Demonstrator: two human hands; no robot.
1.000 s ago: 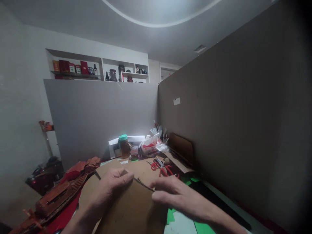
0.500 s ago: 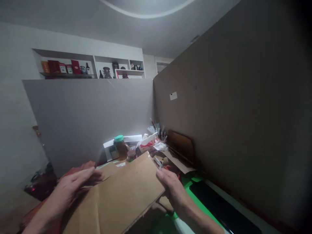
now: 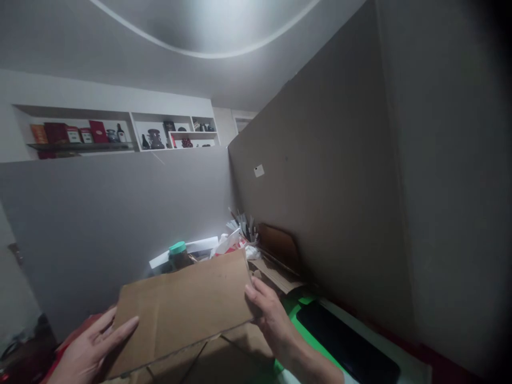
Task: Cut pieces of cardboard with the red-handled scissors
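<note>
A flat brown cardboard sheet (image 3: 184,309) is raised above the desk, tilted up toward me. My left hand (image 3: 90,349) holds its lower left edge, fingers spread along the face. My right hand (image 3: 268,314) grips its right edge with the fingers curled around it. More cardboard (image 3: 236,346) lies flat beneath the raised sheet.
A jar with a green lid (image 3: 178,255), white paper and a cup of pens (image 3: 242,224) crowd the desk's back. A dark flat slab (image 3: 348,346) lies on a green mat (image 3: 298,320) at right. Tall grey and brown partitions (image 3: 328,186) wall the desk.
Both hands have lifted the cardboard sheet from the desk and tipped it upward. The scissors and red model seen earlier are now hidden or out of frame as my view swung right.
</note>
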